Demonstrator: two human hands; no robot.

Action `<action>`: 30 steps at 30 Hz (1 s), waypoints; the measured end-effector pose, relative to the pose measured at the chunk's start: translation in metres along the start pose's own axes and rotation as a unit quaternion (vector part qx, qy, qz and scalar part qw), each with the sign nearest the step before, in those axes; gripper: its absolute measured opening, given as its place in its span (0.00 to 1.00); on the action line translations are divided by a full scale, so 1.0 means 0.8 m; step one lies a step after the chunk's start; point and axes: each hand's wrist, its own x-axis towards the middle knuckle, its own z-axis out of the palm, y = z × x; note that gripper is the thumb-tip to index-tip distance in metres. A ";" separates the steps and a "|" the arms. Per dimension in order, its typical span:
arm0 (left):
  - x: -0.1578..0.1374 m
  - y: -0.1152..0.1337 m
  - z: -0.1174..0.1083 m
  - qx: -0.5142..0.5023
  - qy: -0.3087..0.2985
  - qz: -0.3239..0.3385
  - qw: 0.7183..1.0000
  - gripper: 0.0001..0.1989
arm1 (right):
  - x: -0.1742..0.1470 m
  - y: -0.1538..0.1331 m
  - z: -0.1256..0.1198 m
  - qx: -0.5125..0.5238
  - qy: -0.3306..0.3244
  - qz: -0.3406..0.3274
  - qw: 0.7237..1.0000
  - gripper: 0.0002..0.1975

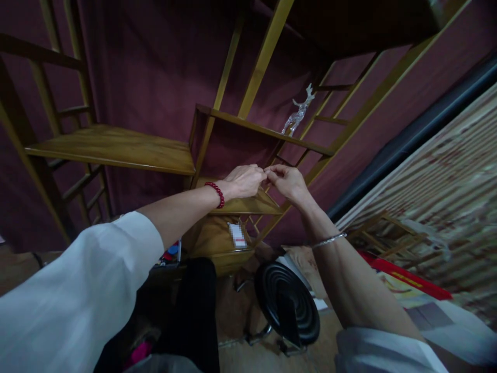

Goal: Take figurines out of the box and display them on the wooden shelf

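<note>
Both my hands meet in front of the wooden shelf unit (116, 150), fingertips touching or nearly so. My left hand (246, 180), with a red bead bracelet (216, 194) at the wrist, has its fingers curled together. Thumb and forefinger of my right hand (286, 181) are pinched against the left fingertips; a silver bangle (329, 240) circles that forearm. Anything between the fingers is too small to make out. Just below the hands lies a lower wooden shelf (248, 204). Above them to the right, a clear deer figurine (297, 115) stands on a higher shelf.
A white card or packet (237, 235) lies on the lowest wooden surface. Below stands a round black stool (287, 300). Corrugated sheeting (438, 166) leans at the right, near a red box edge (411, 278). A dark red curtain (155, 67) hangs behind the shelves.
</note>
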 end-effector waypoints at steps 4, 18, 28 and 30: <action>-0.031 -0.003 0.012 -0.015 -0.011 -0.022 1.000 0.15 | -0.023 0.005 0.035 0.047 -0.035 0.025 0.998 0.10; -0.158 -0.010 0.071 -0.088 -0.041 -0.120 0.988 0.15 | -0.108 0.019 0.155 0.132 -0.136 0.082 0.978 0.11; -0.250 -0.027 0.085 -0.090 -0.088 -0.232 0.965 0.13 | -0.145 -0.016 0.236 0.027 -0.200 -0.019 0.979 0.15; -0.267 -0.030 0.089 -0.086 -0.097 -0.258 0.957 0.13 | -0.154 -0.019 0.254 0.015 -0.206 -0.018 0.978 0.15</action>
